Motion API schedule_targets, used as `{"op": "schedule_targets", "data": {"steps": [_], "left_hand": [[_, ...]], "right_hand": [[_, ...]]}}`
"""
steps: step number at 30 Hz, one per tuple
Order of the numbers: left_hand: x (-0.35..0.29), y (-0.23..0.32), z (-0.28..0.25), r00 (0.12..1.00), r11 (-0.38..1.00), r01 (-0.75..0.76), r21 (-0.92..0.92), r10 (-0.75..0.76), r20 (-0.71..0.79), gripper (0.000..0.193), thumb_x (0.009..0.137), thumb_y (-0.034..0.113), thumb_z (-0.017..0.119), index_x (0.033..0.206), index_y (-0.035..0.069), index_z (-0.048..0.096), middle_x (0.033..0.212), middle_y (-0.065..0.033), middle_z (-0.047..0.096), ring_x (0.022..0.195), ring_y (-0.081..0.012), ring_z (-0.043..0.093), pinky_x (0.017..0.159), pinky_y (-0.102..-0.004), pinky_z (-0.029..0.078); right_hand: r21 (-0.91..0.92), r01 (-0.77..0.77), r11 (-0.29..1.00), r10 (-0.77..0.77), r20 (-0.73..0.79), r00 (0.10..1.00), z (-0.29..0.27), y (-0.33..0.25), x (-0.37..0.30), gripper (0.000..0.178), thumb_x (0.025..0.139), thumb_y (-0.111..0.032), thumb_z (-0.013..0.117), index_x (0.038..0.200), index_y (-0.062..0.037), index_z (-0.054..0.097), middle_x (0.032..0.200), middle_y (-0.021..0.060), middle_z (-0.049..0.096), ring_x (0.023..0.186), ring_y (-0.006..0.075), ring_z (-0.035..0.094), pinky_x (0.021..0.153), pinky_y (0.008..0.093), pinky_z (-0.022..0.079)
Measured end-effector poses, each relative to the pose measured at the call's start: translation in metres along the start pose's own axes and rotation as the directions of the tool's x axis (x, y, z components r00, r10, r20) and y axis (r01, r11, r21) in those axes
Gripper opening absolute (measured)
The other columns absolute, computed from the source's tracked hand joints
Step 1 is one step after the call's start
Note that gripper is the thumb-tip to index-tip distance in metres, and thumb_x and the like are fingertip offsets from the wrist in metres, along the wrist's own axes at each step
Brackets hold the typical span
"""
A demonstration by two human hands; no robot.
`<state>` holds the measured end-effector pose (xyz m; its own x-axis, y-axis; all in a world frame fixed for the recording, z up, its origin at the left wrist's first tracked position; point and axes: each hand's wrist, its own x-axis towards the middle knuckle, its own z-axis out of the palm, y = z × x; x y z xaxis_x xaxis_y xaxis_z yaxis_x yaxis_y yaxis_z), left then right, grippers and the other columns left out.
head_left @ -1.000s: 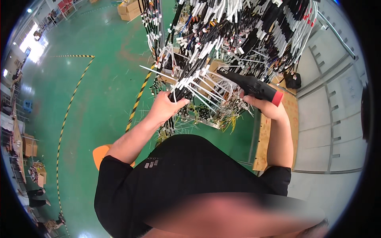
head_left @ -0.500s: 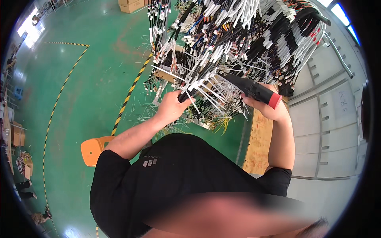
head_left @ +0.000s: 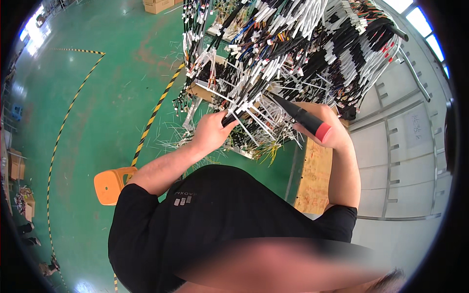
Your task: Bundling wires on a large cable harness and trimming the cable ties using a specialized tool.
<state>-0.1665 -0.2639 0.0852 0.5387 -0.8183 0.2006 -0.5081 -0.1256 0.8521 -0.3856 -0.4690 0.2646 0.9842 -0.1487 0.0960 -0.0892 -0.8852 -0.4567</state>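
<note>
My left hand (head_left: 211, 132) is closed around a bundle of black cables (head_left: 229, 119), just below where white cable ties fasten it. Long white tie tails (head_left: 256, 121) stick out from the bundle between my hands. My right hand (head_left: 328, 117) grips a black cable tie gun (head_left: 304, 116) with a red end cap. Its narrow nose points up and left, toward the ties; whether it touches one I cannot tell. Some of my right fingers are hidden behind the tool.
Dense hanks of black and white wires (head_left: 293, 29) hang ahead, with more to the right. Below them lie loose wires and a cardboard box (head_left: 200, 92). A wooden board (head_left: 312, 180) is beside my right arm, an orange stool (head_left: 110, 186) at my left. Yellow-black tape (head_left: 159, 110) marks the green floor.
My right hand has turned the cable tie gun, and its red end has swung left and slightly down. Fewer white tails fan out from the bundle. My left hand keeps its hold.
</note>
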Motion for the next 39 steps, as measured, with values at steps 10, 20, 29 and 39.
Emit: {"op": "schedule_targets", "data": {"steps": [10, 20, 29, 39], "left_hand": [[0.001, -0.004, 0.001, 0.992, 0.992, -0.124, -0.033, 0.123, -0.021, 0.029, 0.095, 0.026, 0.079, 0.089, -0.001, 0.069, 0.07, -0.0211, 0.066, 0.062, -0.0403, 0.066, 0.058, -0.0448, 0.05], [0.01, -0.032, -0.018, 0.954, 0.727, 0.27, -0.631, -0.111, 0.28, 0.019, 0.101, 0.013, 0.072, 0.11, -0.004, 0.07, 0.077, -0.0039, 0.068, 0.061, -0.0092, 0.059, 0.057, -0.0263, 0.047], [0.008, 0.001, -0.032, 0.929, 0.601, 0.37, -0.708, -0.234, 0.287, 0.009, 0.101, 0.008, 0.071, 0.104, 0.003, 0.065, 0.085, -0.0034, 0.062, 0.063, -0.0105, 0.055, 0.06, -0.0266, 0.047], [0.005, 0.01, -0.04, 0.929, 0.661, 0.367, -0.654, -0.225, 0.294, 0.014, 0.099, 0.012, 0.073, 0.106, 0.002, 0.067, 0.094, -0.008, 0.069, 0.056, -0.0082, 0.051, 0.059, -0.0263, 0.046]], "right_hand": [[-0.011, -0.093, 0.996, 0.093, -0.055, 0.994, 0.051, 0.038, -0.012, 0.026, 0.087, -0.023, 0.084, 0.101, -0.0046, 0.072, 0.083, 0.0162, 0.068, 0.073, 0.0398, 0.066, 0.068, 0.0441, 0.053], [-0.113, 0.033, 0.993, -0.078, -0.418, 0.905, 0.088, 0.036, -0.035, 0.036, 0.079, -0.017, 0.073, 0.111, -0.0024, 0.067, 0.109, 0.0158, 0.068, 0.103, 0.0401, 0.064, 0.092, 0.0457, 0.051], [-0.032, -0.088, 0.996, 0.048, -0.635, 0.771, 0.127, 0.061, -0.062, 0.04, 0.084, -0.004, 0.075, 0.124, -0.0001, 0.069, 0.122, 0.0163, 0.069, 0.114, 0.0339, 0.067, 0.1, 0.041, 0.054], [0.642, 0.023, 0.767, 0.24, -0.32, 0.916, 0.124, 0.09, -0.063, 0.029, 0.095, -0.014, 0.08, 0.122, -0.0067, 0.074, 0.106, 0.0023, 0.074, 0.094, 0.0125, 0.065, 0.086, 0.0312, 0.052]]}}
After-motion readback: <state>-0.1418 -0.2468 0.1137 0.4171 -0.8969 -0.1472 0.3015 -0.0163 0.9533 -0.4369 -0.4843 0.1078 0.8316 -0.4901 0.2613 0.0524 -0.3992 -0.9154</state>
